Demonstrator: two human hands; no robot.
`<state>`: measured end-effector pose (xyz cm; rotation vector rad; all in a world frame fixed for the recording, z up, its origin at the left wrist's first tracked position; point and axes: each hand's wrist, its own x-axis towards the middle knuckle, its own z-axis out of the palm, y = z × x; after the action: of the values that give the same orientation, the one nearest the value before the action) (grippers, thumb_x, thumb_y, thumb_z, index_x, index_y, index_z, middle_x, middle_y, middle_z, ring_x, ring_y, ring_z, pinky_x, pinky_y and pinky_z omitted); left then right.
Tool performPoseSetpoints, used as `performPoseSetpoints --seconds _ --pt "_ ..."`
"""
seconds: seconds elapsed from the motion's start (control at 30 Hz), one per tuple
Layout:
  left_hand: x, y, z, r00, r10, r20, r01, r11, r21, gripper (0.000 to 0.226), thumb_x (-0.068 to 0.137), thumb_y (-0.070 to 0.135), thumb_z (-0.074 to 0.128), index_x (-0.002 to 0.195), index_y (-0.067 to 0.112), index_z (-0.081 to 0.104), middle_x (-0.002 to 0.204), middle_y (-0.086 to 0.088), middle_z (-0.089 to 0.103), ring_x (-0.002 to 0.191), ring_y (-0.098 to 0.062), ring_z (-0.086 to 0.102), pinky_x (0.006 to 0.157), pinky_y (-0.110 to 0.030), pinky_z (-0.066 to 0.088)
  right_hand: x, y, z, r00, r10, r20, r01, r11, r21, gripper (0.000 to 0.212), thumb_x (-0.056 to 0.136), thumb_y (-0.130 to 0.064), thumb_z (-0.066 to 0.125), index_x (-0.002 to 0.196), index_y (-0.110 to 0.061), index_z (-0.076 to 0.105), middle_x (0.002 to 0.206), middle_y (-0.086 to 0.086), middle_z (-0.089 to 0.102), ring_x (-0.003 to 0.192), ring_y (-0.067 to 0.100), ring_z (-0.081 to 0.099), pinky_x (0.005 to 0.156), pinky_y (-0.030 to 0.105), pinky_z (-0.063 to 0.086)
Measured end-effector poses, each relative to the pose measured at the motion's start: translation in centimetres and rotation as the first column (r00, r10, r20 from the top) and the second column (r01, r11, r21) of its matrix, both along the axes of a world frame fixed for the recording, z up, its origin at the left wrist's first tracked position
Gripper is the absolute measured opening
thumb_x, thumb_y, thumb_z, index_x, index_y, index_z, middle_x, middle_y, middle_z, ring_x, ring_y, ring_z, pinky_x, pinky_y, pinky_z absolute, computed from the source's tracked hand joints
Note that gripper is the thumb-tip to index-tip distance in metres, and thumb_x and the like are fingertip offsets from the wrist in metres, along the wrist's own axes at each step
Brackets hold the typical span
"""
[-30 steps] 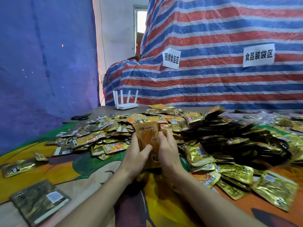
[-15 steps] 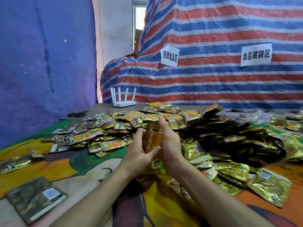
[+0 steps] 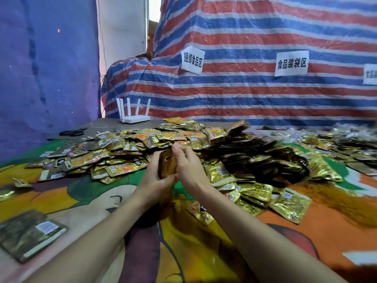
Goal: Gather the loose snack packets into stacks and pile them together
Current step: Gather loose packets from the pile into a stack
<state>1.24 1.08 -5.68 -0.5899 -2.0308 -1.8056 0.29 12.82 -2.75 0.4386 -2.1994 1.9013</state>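
My left hand [image 3: 155,180] is curled round a small stack of snack packets [image 3: 168,166], and my right hand [image 3: 189,170] pinches its other side, fingertips past the top edge. The heap of loose packets [image 3: 255,160] lies just beyond my fingertips. The foil looks slick. If either grip eases, the stack could fan and spill back into the heap.

The cartoon-printed cloth [image 3: 81,193] bears a heap of snack packets [image 3: 142,139]; a white router [image 3: 134,119] and scissors [image 3: 71,132] sit behind.
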Motion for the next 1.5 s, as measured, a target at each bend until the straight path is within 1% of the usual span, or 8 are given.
performPoseSetpoints --seconds 0.17,0.3,0.4,0.6,0.87,1.17,1.33,1.5 --pt "0.2 0.4 -0.3 0.999 -0.032 0.031 0.035 0.994 -0.103 0.03 0.064 0.01 0.065 0.093 0.006 0.058 0.082 -0.007 0.06 0.074 -0.017 0.057 0.07 -0.031 0.046 1.8 5.4 0.3 0.974 -0.187 -0.126 0.216 0.933 0.289 0.037 0.098 -0.049 0.056 0.112 -0.019 0.071 0.101 -0.006 0.072 0.093 0.01 0.067 0.079 0.03 0.054" --pt "-0.1 0.5 -0.5 1.0 -0.024 0.016 0.027 0.989 -0.148 0.024 0.064 0.011 0.063 0.085 0.001 0.062 0.078 -0.008 0.061 0.071 -0.016 0.058 0.07 -0.029 0.046 3.1 13.3 1.5 0.845 -0.46 -0.275 0.534 0.68 0.503 0.039 0.093 -0.052 0.06 0.064 -0.025 0.065 0.069 -0.006 0.069 0.07 0.018 0.066 0.065 0.034 0.053" --pt "-0.4 0.5 -0.6 0.999 -0.032 0.011 0.033 0.986 -0.162 0.027 0.064 0.011 0.064 0.088 -0.002 0.064 0.078 -0.007 0.063 0.073 -0.019 0.06 0.071 -0.03 0.048 3.6 20.0 2.8 0.724 -0.597 -0.345 0.659 0.45 0.602 0.03 0.092 -0.043 0.062 0.069 -0.024 0.065 0.074 -0.001 0.07 0.069 0.022 0.064 0.062 0.031 0.049" --pt "-0.7 0.5 -0.6 0.999 -0.008 0.033 0.012 0.989 -0.148 0.026 0.062 0.01 0.064 0.085 -0.002 0.063 0.08 -0.01 0.063 0.076 -0.024 0.06 0.073 -0.036 0.048 4.1 28.8 1.9 0.662 -0.725 -0.19 0.382 0.108 0.918 0.009 0.082 -0.024 0.065 0.081 -0.015 0.065 0.074 0.003 0.064 0.068 0.023 0.06 0.055 0.027 0.041" --pt "0.0 0.6 -0.1 1.0 -0.017 0.026 0.021 0.985 -0.169 0.04 0.063 0.009 0.062 0.101 -0.002 0.064 0.083 -0.011 0.063 0.082 -0.026 0.062 0.081 -0.037 0.05 4.3 29.5 1.1 0.689 -0.675 -0.263 0.3 -0.065 0.952 0.012 0.083 -0.011 0.058 0.09 -0.015 0.066 0.079 0.002 0.063 0.073 0.024 0.06 0.055 0.026 0.04" --pt "0.1 0.5 0.1 0.999 -0.022 0.044 0.028 0.99 -0.137 0.039 0.062 0.008 0.062 0.1 0.0 0.065 0.082 -0.008 0.064 0.083 -0.026 0.063 0.084 -0.039 0.05 4.6 28.2 2.7 0.62 -0.705 -0.345 0.466 -0.023 0.885 0.025 0.078 -0.007 0.061 0.063 -0.014 0.042 0.064 0.004 0.05 0.057 0.02 0.045 0.057 0.027 0.034" --pt "0.0 0.5 0.1 0.996 -0.029 0.083 0.036 0.996 -0.088 0.038 0.062 0.008 0.062 0.1 0.004 0.066 0.082 -0.008 0.064 0.083 -0.024 0.064 0.086 -0.041 0.049 4.6 26.3 4.0 0.584 -0.666 -0.464 0.606 -0.023 0.795 0.024 0.078 -0.007 0.062 0.059 -0.009 0.048 0.065 0.008 0.052 0.06 0.024 0.053 0.057 0.029 0.036" --pt "0.1 0.5 0.4 0.99 -0.053 0.129 0.051 0.999 0.014 0.043 0.062 0.005 0.064 0.105 0.012 0.066 0.082 -0.008 0.064 0.084 -0.026 0.062 0.088 -0.042 0.049 4.1 20.2 5.1 0.724 -0.512 -0.463 0.637 0.239 0.733 0.018 0.086 -0.015 0.058 0.077 -0.008 0.072 0.077 0.008 0.069 0.07 0.029 0.064 0.066 0.04 0.057"
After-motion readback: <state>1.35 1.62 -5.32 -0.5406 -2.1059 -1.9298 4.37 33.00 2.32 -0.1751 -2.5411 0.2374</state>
